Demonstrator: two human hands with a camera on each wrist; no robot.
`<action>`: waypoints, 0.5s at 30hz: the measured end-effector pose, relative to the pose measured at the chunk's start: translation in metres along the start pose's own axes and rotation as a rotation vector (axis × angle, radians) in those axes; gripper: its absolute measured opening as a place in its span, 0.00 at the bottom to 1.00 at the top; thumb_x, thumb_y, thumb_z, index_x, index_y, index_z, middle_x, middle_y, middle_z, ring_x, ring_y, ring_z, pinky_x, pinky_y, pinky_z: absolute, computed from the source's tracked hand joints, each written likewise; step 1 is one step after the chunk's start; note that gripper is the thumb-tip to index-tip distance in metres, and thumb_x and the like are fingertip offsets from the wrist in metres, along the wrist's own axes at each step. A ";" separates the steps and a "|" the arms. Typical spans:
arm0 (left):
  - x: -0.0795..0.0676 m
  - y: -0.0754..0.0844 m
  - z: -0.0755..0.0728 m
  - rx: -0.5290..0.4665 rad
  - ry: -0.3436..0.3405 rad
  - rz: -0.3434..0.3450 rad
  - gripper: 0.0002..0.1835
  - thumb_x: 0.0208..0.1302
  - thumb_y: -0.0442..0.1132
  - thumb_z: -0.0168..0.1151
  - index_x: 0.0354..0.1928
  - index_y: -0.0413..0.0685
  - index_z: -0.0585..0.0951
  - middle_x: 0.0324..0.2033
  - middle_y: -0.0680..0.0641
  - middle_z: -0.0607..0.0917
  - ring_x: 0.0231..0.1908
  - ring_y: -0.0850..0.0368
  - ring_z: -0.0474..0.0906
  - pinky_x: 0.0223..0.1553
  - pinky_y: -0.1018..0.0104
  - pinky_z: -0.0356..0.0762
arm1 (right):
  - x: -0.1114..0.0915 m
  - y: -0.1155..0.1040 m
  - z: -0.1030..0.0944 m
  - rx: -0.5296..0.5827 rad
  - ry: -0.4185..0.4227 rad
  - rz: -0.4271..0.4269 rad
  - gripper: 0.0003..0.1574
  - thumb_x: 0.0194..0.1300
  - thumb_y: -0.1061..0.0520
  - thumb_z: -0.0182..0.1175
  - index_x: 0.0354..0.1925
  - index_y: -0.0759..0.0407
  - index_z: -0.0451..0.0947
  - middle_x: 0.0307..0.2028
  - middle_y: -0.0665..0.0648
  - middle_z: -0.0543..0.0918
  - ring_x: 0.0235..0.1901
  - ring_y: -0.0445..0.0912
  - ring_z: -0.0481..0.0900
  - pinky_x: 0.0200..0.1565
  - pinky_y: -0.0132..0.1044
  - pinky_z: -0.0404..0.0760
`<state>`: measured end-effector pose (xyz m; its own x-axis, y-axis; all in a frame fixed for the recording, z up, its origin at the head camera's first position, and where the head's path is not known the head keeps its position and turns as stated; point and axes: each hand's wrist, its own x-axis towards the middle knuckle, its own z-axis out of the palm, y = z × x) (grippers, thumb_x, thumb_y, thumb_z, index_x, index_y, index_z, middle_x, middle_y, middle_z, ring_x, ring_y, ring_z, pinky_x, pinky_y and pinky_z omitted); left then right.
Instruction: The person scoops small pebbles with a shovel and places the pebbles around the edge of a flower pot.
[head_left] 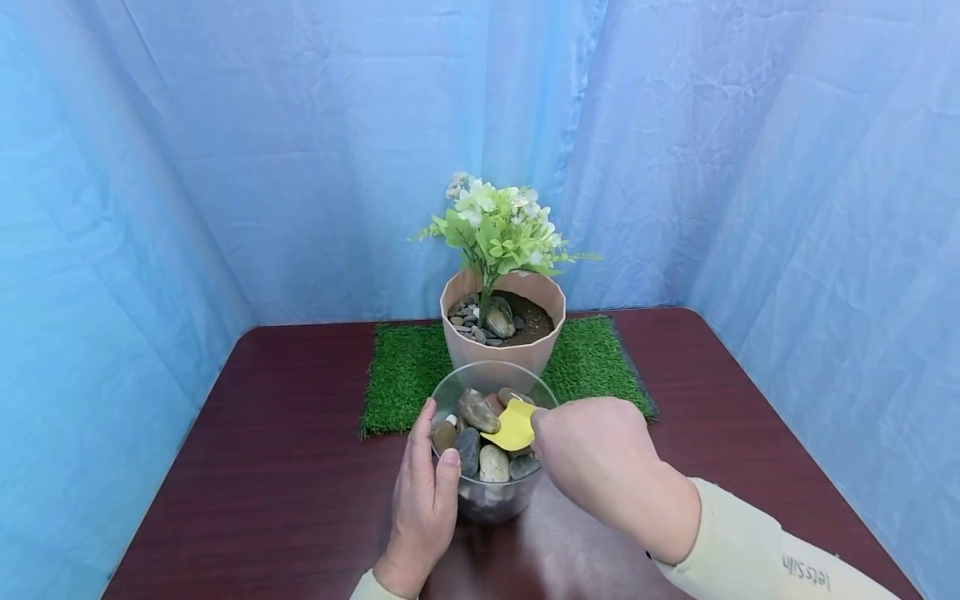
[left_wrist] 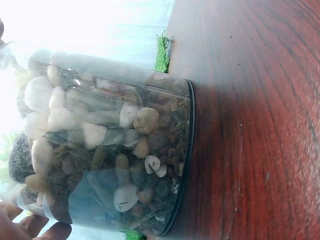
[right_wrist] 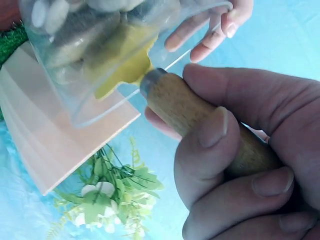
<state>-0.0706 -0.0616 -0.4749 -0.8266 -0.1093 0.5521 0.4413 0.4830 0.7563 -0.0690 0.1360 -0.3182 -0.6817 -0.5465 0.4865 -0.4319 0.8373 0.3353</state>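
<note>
A small yellow garden trowel [head_left: 513, 427] with a wooden handle lies with its blade among the stones inside a clear container [head_left: 495, 507]. My right hand [head_left: 611, 467] grips that handle, fingers curled round the wood in the right wrist view. Large grey, brown and pale stones [head_left: 468, 452] fill the container's upper part; smaller pebbles [left_wrist: 125, 197] show lower down through its wall in the left wrist view. Against the container's left side rests my left hand [head_left: 423, 492], its fingers fairly straight and its thumb at the near rim.
Just behind the container stands a pinkish pot [head_left: 498, 358] with soil, small pebbles, a larger stone and a white-flowered plant [head_left: 502, 225]. The pot is on a green grass mat [head_left: 600, 358]. Dark red tabletop [head_left: 277, 467] extends around them; blue curtains [head_left: 300, 167] hang behind and beside.
</note>
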 end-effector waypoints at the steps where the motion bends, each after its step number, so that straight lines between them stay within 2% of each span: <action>1: 0.000 0.000 0.000 -0.002 -0.001 -0.003 0.34 0.77 0.34 0.53 0.81 0.48 0.60 0.78 0.46 0.66 0.74 0.48 0.66 0.73 0.80 0.54 | -0.002 0.000 0.001 0.006 0.002 0.012 0.28 0.51 0.58 0.72 0.13 0.47 0.61 0.09 0.45 0.56 0.09 0.42 0.55 0.08 0.39 0.55; 4: 0.000 0.002 -0.001 -0.013 -0.010 -0.016 0.34 0.77 0.35 0.53 0.82 0.48 0.59 0.79 0.47 0.65 0.75 0.50 0.65 0.73 0.81 0.53 | -0.008 0.000 0.004 0.025 0.026 0.029 0.28 0.53 0.54 0.72 0.14 0.48 0.62 0.09 0.45 0.57 0.08 0.43 0.55 0.07 0.40 0.56; 10: 0.000 0.004 -0.002 -0.026 -0.017 -0.027 0.33 0.78 0.35 0.53 0.81 0.49 0.60 0.79 0.48 0.65 0.76 0.51 0.64 0.73 0.80 0.54 | -0.018 -0.004 0.013 0.033 0.125 0.042 0.30 0.51 0.55 0.71 0.13 0.47 0.58 0.09 0.45 0.56 0.08 0.42 0.53 0.08 0.37 0.50; 15: 0.000 0.004 -0.002 -0.025 -0.018 -0.038 0.33 0.78 0.36 0.53 0.82 0.50 0.59 0.79 0.49 0.64 0.76 0.52 0.64 0.73 0.80 0.54 | -0.023 -0.008 0.015 0.030 0.092 0.076 0.29 0.50 0.51 0.76 0.14 0.48 0.63 0.10 0.47 0.63 0.08 0.47 0.63 0.08 0.40 0.56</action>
<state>-0.0681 -0.0612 -0.4711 -0.8491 -0.1114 0.5164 0.4177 0.4570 0.7853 -0.0585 0.1420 -0.3440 -0.6570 -0.4796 0.5817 -0.3998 0.8758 0.2706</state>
